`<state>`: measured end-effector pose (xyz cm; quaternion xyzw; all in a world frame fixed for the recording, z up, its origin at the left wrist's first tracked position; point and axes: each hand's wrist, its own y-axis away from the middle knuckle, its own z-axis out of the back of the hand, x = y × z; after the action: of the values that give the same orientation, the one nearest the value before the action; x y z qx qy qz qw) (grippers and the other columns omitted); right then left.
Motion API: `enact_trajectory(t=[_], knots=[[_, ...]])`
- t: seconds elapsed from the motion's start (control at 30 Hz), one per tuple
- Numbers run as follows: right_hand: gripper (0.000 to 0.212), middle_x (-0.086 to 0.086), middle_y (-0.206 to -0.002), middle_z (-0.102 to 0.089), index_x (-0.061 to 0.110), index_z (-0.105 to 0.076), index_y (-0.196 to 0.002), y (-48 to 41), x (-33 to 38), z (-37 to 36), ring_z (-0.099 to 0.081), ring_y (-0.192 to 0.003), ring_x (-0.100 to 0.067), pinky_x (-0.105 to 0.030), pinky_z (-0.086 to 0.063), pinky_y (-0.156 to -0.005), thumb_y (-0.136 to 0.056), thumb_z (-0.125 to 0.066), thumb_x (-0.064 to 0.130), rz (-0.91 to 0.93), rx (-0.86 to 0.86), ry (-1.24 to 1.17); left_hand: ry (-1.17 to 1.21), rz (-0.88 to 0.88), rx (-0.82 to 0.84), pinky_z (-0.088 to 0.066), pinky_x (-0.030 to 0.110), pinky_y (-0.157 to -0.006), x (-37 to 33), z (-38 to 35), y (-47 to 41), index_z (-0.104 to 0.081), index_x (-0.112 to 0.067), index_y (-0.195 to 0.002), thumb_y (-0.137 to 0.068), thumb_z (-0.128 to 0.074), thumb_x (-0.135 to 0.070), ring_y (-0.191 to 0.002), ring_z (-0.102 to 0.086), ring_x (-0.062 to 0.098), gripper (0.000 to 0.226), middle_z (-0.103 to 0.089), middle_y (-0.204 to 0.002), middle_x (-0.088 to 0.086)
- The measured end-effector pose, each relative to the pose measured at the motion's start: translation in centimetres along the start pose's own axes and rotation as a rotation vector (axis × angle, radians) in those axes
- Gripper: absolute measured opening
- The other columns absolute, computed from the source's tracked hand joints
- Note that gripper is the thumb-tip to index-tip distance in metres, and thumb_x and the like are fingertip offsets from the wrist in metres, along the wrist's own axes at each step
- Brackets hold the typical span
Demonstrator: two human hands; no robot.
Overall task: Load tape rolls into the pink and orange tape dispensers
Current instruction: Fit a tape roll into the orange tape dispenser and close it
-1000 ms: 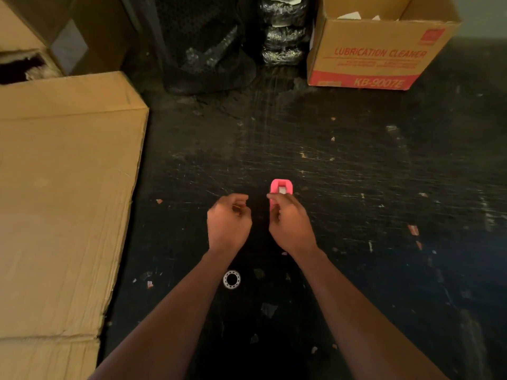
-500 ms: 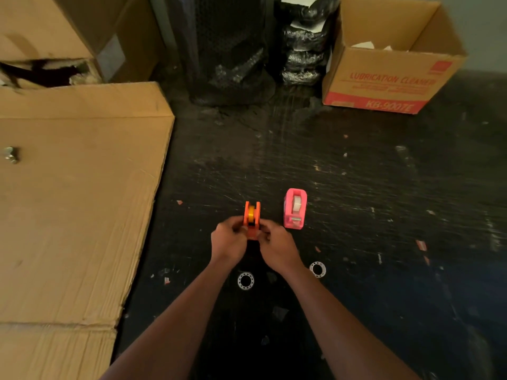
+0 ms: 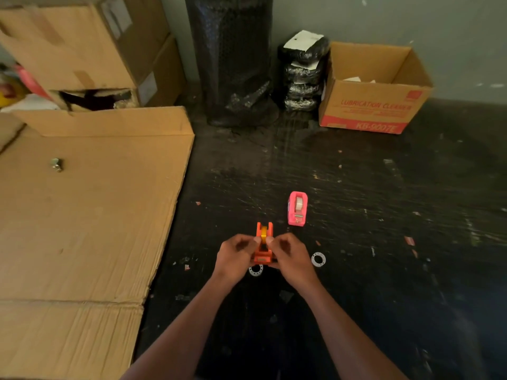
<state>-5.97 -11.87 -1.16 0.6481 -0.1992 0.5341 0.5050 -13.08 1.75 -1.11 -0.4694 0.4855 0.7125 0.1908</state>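
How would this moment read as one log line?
both hands on orange dispenser | yellowish roll seated | pink dispenser loaded, untouched

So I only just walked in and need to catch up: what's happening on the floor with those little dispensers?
A person is working on the orange tape dispenser, gripping it from both sides with the left hand and right hand; a yellow tape roll sits in it. The pink tape dispenser stands apart just beyond, with a whitish roll already inside. Two empty-looking white rings lie on the dark floor by the hands.
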Motion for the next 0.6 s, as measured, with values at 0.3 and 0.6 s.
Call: enact_trajectory(t=[0.3,0.6], knots=[[0.022,-0.008,-0.114,-0.079,0.016,-0.066,-0.122,3.1,0.0,-0.2,-0.08,-0.101,-0.018,-0.036,-0.066,-0.082,-0.1,-0.069,0.017,-0.022,0.116,-0.159,0.24,0.012,0.128,-0.063,0.046,-0.091,0.0,2.3,3.2,-0.069,-0.013,-0.124,-0.098,-0.067,-0.012,-0.105,-0.078,0.027,0.026,-0.077,-0.116,0.015],[0.026,-0.005,-0.114,-0.081,0.019,-0.067,-0.125,2.6,-0.4,-0.9,-0.08,-0.104,-0.021,-0.049,-0.062,-0.098,-0.099,-0.069,0.018,-0.102,0.053,-0.331,-0.021,-0.032,-0.07,-0.064,0.043,-0.087,1.6,4.2,0.6,-0.067,-0.026,-0.13,-0.095,-0.073,-0.02,-0.103,-0.074,0.02,0.036,-0.076,-0.115,0.004]])
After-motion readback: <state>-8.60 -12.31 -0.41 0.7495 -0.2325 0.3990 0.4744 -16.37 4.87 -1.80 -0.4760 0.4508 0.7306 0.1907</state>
